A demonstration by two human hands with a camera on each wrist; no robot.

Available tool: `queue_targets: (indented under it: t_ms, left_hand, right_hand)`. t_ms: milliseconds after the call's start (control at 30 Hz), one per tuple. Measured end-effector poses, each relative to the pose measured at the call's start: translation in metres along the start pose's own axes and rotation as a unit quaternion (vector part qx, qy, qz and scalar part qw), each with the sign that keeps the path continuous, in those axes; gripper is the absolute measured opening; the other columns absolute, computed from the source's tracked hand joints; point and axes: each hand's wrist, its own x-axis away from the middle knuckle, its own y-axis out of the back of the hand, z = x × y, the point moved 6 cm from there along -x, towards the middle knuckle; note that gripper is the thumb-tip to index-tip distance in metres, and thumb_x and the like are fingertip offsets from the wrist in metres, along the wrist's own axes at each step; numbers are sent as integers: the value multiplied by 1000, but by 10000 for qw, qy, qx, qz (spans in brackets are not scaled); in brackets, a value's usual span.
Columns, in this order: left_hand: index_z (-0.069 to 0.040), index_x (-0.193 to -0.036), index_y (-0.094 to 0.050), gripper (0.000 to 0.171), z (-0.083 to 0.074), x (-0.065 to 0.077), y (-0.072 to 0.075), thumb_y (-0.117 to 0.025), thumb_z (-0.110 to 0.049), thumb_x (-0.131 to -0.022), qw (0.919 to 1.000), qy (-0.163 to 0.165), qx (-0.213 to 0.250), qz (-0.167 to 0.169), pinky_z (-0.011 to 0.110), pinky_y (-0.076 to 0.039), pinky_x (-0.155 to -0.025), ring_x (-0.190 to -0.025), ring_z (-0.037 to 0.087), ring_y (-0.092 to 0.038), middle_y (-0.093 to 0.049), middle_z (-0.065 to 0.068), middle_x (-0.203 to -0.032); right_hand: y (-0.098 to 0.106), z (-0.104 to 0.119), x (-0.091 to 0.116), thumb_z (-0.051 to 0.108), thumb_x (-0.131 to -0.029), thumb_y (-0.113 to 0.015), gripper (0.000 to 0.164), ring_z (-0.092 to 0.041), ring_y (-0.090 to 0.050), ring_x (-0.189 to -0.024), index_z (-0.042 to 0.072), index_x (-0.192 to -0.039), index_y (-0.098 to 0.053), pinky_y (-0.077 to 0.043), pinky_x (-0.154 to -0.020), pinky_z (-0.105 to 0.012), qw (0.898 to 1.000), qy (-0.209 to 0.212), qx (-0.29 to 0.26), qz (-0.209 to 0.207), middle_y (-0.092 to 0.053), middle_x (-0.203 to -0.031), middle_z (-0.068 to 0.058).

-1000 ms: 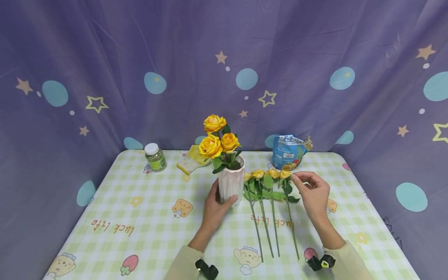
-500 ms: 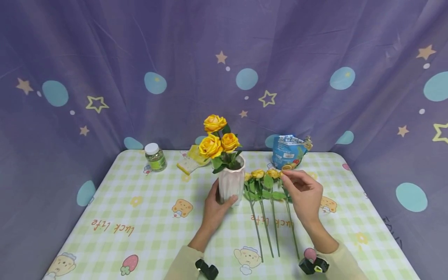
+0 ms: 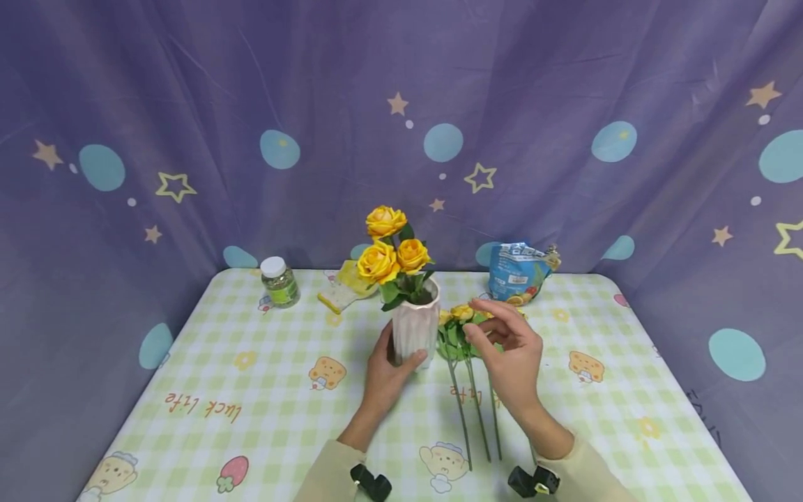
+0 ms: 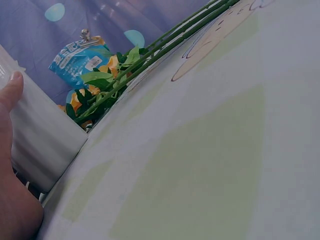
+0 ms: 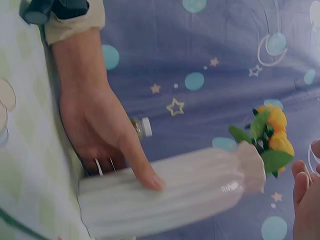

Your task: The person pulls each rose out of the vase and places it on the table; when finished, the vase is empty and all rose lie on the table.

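Observation:
My left hand [image 3: 384,382] grips a pale ribbed vase [image 3: 414,338] low on its body, thumb across the front. The vase stands upright on the table with several yellow roses [image 3: 378,263] rising from its mouth. To its right lies a row of yellow roses [image 3: 462,312] with green stems pointing toward me. Over this row is my right hand [image 3: 516,359], thumb and index finger apart, nothing between them; it hides part of the flower heads and stems. In the right wrist view, the fingertips [image 5: 301,182] show at the right edge, beyond the vase mouth.
A white-capped jar [image 3: 279,282] stands at the back left. Beside it lies a yellow and white cloth item [image 3: 345,286]. A blue bag [image 3: 517,273], closed with a metal clip, is at the back right. A checked cloth [image 3: 251,432] covers the table, and a purple curtain [image 3: 351,84] hangs behind.
My right hand has moved left along the row of lying roses, from the rightmost flower head toward the vase, and its thumb and index finger have spread. My left hand keeps its hold on the vase.

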Motion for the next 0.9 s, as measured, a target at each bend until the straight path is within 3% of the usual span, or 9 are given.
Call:
queue_targets:
  t_ms: [400, 633, 800, 900]
  left_hand:
    - [-10, -173, -37, 98, 1, -1, 2, -89, -41, -96, 10000, 37, 56, 38, 64, -30, -132, -159, 41, -43, -44, 19, -173]
    - [-8, -172, -38, 97, -1, -2, 1, -88, -42, -97, 9996, -289, 14, 25, 69, -32, -128, -158, 44, -43, -44, 21, -173]
    - [-11, -173, -37, 95, 1, -3, 1, -87, -41, -98, 9998, -182, -29, 45, 66, -29, -131, -161, 40, -39, -42, 17, -175]
    - [-12, -175, -34, 95, 1, -2, 0, -87, -36, -99, 9998, -50, 123, 132, 65, -25, -134, -164, 38, -35, -39, 15, -177]
  right_hand:
    - [-41, 5, 9, -11, -99, -74, 48, -18, -73, -65, -4, -147, -68, -62, -57, -27, 9933, -34, -147, 1148, -68, -153, -12]
    - [-60, 3, 10, 0, -104, -75, 52, -19, -70, -59, 1, -155, -63, -60, -53, -28, 9848, 9, -238, 1719, -62, -161, -12]
    - [-67, -2, 11, 2, -104, -76, 57, -13, -69, -58, 4, -158, -60, -60, -53, -27, 9824, -42, 5, 1869, -57, -165, -14]
    - [-67, -6, 11, 0, -104, -75, 57, -17, -68, -56, 5, -159, -60, -60, -53, -27, 9840, -226, 108, 1767, -56, -166, -15]
